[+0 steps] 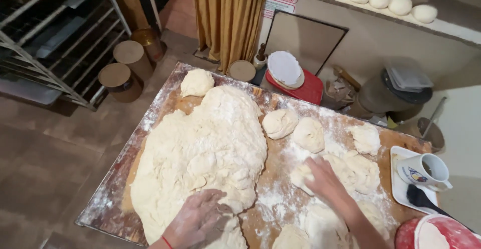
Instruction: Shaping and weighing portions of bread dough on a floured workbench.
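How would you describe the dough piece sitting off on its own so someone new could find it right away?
Start at the floured wooden table and find the huge dough mass under the left hand. Beyond its far end lies a small dough lump. It alone lies at that far corner; the other pieces cluster around the right hand.

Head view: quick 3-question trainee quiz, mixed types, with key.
1. True or false: the left hand rests on the big dough mass.
2. The right hand touches: A) the mug B) a small dough piece C) the brush.
3. Fill in: the board is dusted with ____.

Key: 1 true; 2 B; 3 flour.
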